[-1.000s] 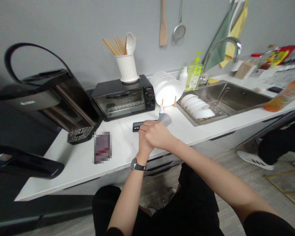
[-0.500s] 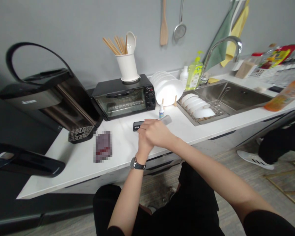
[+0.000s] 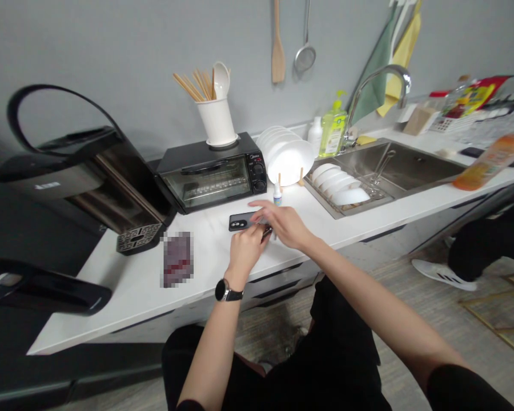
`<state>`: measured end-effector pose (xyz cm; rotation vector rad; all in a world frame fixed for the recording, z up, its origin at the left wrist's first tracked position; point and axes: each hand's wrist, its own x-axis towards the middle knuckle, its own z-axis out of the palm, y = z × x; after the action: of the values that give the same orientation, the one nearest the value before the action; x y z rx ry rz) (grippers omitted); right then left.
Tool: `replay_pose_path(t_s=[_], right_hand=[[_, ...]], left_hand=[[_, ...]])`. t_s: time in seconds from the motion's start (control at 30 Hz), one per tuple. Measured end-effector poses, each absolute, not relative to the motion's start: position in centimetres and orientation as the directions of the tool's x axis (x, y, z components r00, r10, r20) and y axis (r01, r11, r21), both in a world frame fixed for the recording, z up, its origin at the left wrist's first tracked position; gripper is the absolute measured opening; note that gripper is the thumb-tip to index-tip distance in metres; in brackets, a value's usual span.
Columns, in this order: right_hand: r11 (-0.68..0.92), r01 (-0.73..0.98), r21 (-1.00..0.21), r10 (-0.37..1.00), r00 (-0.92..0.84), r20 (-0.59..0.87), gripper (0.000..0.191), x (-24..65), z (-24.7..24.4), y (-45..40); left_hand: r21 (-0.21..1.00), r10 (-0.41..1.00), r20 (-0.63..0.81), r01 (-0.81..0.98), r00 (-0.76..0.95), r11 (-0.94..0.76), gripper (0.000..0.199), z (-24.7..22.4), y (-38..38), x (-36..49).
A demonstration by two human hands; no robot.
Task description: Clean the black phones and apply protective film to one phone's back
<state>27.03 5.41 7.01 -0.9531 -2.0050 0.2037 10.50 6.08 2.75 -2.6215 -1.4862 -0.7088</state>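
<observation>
Over the front of the white counter [image 3: 209, 251], my left hand [image 3: 246, 248] has its fingers curled round something small and dark that I cannot make out. My right hand [image 3: 285, 225] is beside and partly above it, fingers bent towards the left hand; whether they grip anything is hidden. Just behind the hands lies a dark phone [image 3: 239, 221], camera side up, partly covered by them. A small white bottle [image 3: 277, 195] stands behind the right hand. To the left, a blurred-out dark item [image 3: 177, 260] lies flat.
A toaster oven [image 3: 214, 180] carries a white utensil holder [image 3: 216, 121]. Left stands a black appliance [image 3: 124, 182]. Plates [image 3: 289, 157] stand in a rack beside the sink [image 3: 405, 174]. An orange bottle [image 3: 488, 165] is at the right, near a person's leg [image 3: 475, 248].
My hands were clasped one over the other; now they have parted somewhat, and a small dark thing shows between them. More of the phone is visible. The view has shifted slightly.
</observation>
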Motion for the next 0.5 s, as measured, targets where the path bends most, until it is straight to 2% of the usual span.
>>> replay_pose_path(t_s=[0.07,0.1,0.13,0.17,0.23,0.33,0.43,0.5], right_hand=[[0.582,0.469,-0.664,0.729,0.062,0.682,0.054,29.4,5.2,6.0],[0.522,0.456,-0.721,0.718,0.223,0.660,0.058,30.5,4.1,6.3],[0.455,0.465,-0.759,0.709,0.326,0.625,0.060,31.5,3.0,6.6],[0.386,0.488,-0.783,0.731,0.356,0.583,0.060,32.4,1.7,6.7],[0.258,0.558,-0.788,0.817,0.309,0.487,0.057,33.7,-0.5,6.8],[0.164,0.635,-0.755,0.898,0.221,0.381,0.042,34.8,-2.8,6.3],[0.130,0.719,-0.683,0.928,0.154,0.339,0.059,35.8,-3.7,5.4],[0.141,0.765,-0.628,0.941,0.093,0.324,0.063,36.5,-3.8,4.9]], left_hand=[[0.101,0.812,0.369,0.848,0.453,-0.520,0.020,3.7,5.2,9.9],[0.063,0.823,0.342,0.862,0.454,-0.502,0.026,4.0,4.8,9.8],[0.030,0.834,0.316,0.874,0.452,-0.484,0.033,4.2,4.5,9.7],[0.000,0.844,0.290,0.882,0.451,-0.471,0.038,4.2,4.3,9.8],[-0.050,0.848,0.245,0.880,0.469,-0.473,0.039,3.8,4.2,10.2],[-0.082,0.830,0.211,0.856,0.516,-0.511,0.021,2.6,4.6,10.9],[-0.054,0.824,0.235,0.854,0.515,-0.518,0.018,1.4,5.0,11.4],[-0.011,0.832,0.263,0.864,0.489,-0.504,0.029,0.9,5.2,11.6]])
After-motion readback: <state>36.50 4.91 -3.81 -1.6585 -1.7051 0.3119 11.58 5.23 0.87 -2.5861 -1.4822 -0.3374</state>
